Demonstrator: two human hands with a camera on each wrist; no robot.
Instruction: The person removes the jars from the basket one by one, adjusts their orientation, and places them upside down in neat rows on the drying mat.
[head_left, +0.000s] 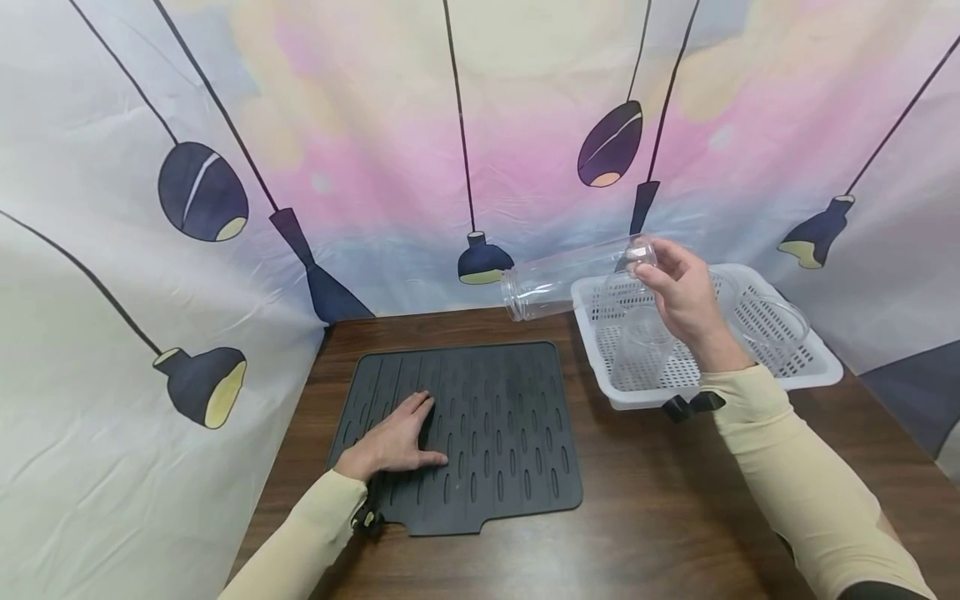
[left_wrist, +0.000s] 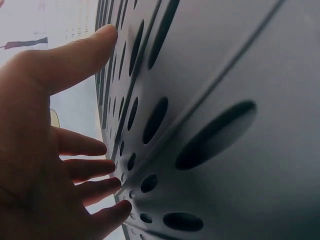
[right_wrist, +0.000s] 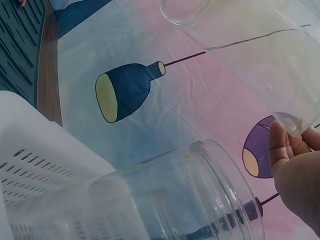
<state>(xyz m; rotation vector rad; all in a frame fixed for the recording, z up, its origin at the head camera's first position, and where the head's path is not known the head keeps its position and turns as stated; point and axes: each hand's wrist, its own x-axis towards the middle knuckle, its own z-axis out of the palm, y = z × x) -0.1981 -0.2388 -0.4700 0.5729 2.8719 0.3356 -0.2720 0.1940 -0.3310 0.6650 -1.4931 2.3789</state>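
My right hand (head_left: 686, 302) pinches a clear plastic bottle (head_left: 558, 283) by its base end, up above the white basket (head_left: 606, 379). The bottle lies nearly level in the air, its threaded mouth pointing left. Inside the basket are other clear containers, one a cup-like jar (head_left: 643, 346); the right wrist view shows a clear jar (right_wrist: 165, 197) with a ridged rim close by. With fingers straight and thumb spread, my left hand (head_left: 393, 442) is at the left part of the dark grey slotted mat (head_left: 517, 417). The left wrist view has its fingertips right at the mat's surface.
The mat lies on a brown wooden table (head_left: 637, 517), with the basket at its back right. Behind the table hangs a cloth backdrop (head_left: 390, 150) printed with dark lamps. Small black wrist devices (head_left: 367, 521) sit at both cuffs.
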